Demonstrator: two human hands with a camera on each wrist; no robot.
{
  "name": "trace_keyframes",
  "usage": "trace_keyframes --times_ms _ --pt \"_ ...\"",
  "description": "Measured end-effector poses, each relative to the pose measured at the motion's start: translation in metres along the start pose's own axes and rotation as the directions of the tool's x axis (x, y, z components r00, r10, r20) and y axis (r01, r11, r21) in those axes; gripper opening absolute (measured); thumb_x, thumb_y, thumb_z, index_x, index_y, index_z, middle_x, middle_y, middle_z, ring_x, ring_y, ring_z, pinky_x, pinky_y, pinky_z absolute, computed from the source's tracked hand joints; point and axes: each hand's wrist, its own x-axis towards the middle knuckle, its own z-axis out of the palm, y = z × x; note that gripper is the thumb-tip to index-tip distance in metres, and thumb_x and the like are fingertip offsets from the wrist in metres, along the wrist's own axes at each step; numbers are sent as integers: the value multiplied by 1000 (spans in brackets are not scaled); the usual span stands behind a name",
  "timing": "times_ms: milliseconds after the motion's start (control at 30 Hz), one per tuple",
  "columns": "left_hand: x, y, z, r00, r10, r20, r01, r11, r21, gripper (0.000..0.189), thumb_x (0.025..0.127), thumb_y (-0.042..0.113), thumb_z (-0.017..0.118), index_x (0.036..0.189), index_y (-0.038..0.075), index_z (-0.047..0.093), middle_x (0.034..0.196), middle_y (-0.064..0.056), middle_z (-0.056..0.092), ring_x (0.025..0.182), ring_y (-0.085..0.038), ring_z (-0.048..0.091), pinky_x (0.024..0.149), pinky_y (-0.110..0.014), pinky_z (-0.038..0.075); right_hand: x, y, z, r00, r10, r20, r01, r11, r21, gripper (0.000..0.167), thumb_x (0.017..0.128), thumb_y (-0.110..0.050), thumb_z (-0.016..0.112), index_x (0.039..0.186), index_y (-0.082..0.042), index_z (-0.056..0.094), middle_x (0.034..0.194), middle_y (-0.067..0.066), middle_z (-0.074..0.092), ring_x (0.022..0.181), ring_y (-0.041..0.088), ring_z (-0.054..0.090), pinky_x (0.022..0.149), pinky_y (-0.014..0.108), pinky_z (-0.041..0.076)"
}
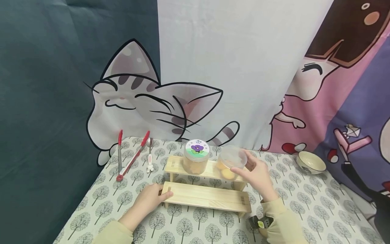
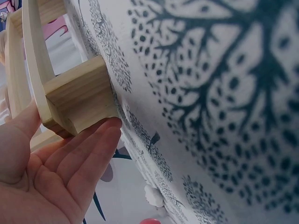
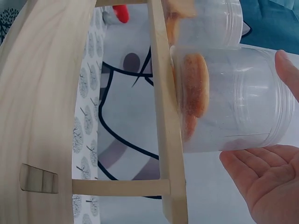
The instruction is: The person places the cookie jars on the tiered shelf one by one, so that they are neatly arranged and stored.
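Now left hand (image 1: 150, 199) pinches lower shelf (image 1: 207, 197); right hand (image 1: 257, 173) grips rightmost jar (image 1: 231, 160) near rim.

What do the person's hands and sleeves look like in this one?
The left hand and right hand are bare, with no gloves visible. The left sleeve and right sleeve are plain pale beige-yellow fabric. By the right sleeve shows a small black device with a yellow-green marking.

My sleeves (image 1: 287, 223) are pale yellow; mid-frame, one lid (image 1: 197, 149) is green and purple; the white surface (image 1: 189, 222) is grey tree-patterned.
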Motion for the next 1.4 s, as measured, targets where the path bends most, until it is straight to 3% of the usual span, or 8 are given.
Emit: trace_keyframes --times_ms 300,833,1400 --pt "1 0 3 1000 -5 1 5 1000 -2 38 82 43 70 100 10 72 90 -12 71 75 -26 65 73 -47 51 2 3 1 1000 17 -12 -17 999 -38 85 73 -32 83 143 -8 41 141 15 47 124 29 52 98 30 41" --pt "0 1 1 1000 4 -4 -4 1000 1 39 81 44 69 100 10 72 87 -10 71 73 -24 64 72 -46 51 2 1 4 1000 7 -18 -6 1000 19 81 75 -26 82 142 -6 41 143 15 44 127 29 48 100 26 38" --pt "0 -1 2 1000 -7 -7 7 1000 -8 40 82 43 69 102 8 72 93 -14 71 83 -31 66 76 -49 50 2 1 8 1000 -7 -22 8 999 38 80 76 -23 81 143 -6 40 143 15 44 127 29 48 100 26 38"
